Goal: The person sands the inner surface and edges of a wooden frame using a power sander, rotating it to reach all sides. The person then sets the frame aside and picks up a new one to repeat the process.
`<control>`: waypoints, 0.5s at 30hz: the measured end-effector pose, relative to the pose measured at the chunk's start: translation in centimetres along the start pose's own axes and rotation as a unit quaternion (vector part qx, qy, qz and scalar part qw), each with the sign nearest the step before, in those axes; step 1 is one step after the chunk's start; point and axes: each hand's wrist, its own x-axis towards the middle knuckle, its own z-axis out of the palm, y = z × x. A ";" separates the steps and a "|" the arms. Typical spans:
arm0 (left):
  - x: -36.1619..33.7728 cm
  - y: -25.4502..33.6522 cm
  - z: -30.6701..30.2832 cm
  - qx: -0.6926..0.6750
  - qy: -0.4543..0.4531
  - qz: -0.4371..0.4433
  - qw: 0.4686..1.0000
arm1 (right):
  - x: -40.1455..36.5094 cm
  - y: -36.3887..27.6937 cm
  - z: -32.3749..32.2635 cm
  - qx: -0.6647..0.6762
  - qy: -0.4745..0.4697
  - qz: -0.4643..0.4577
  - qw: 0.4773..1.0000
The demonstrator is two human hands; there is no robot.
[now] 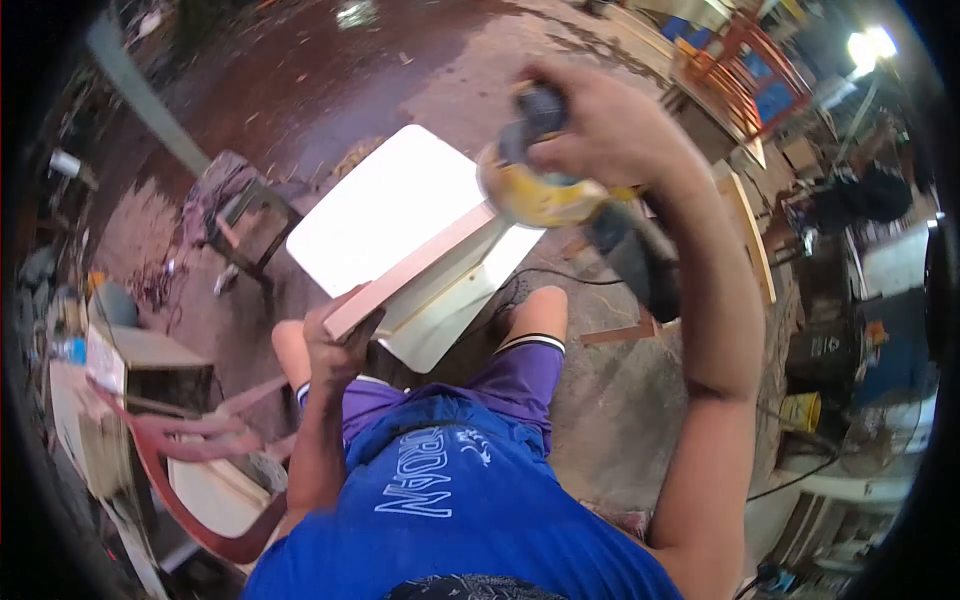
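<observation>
My right hand [600,120] is wrapped round a yellow-and-black angle grinder [545,200], blurred by motion. The grinder's head overlaps the far end of a pale wooden plank [415,265] in this view. At the plank's near end, my left hand [342,335] grips it with the fingers partly hidden underneath. The plank stands on edge over a white board with rounded corners [390,195], which lies in front of my knees. Along the plank's right side runs a paler ledge of the same piece.
A small stool [245,215] stands left of the white board. Beside my left arm is a reddish wooden chair frame [150,450]. A black cord [570,275] runs behind the board. Another wooden chair [750,75] stands at the back right, and a yellow container [800,411] sits at right.
</observation>
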 end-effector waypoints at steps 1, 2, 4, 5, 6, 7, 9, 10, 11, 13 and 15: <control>0.2 0.3 -0.2 0.009 -0.010 0.006 1.000 | 0.1 1.1 -0.4 0.007 -0.009 0.024 1.000; 0.4 0.5 -0.4 0.019 -0.018 0.011 1.000 | 0.4 2.5 -0.4 0.037 -0.001 0.001 0.999; 0.7 -2.5 -0.7 -0.007 -0.045 0.079 0.996 | 0.8 3.1 -1.1 0.053 -0.046 0.025 0.997; 0.6 -2.5 -0.7 -0.031 -0.055 0.040 0.997 | 0.8 2.9 -0.9 0.032 -0.034 0.026 0.999; 0.3 -2.3 -0.4 -0.058 -0.067 0.002 0.996 | 0.7 1.5 -1.3 0.056 -0.065 0.029 0.996; 0.4 -2.7 -0.5 -0.072 -0.073 0.024 0.994 | 0.6 0.1 -0.9 0.052 -0.058 -0.010 0.997; 0.6 -3.1 -0.3 -0.126 -0.081 0.063 0.987 | 0.3 -2.6 -0.1 0.051 -0.049 -0.050 0.996; 0.5 -3.0 -0.4 -0.125 -0.077 0.059 0.987 | 0.2 -4.4 0.4 0.045 -0.036 -0.100 0.993; 0.5 -2.8 -0.4 -0.154 -0.081 0.050 0.983 | -0.2 -6.5 0.8 0.037 -0.023 -0.147 0.988; 0.9 -2.6 -0.5 -0.176 -0.082 0.061 0.979 | -0.7 -11.6 1.1 0.019 -0.067 -0.116 0.991; 1.5 -3.4 -1.4 -0.167 -0.107 0.087 0.976 | -1.2 -15.2 1.2 0.029 -0.076 -0.156 0.984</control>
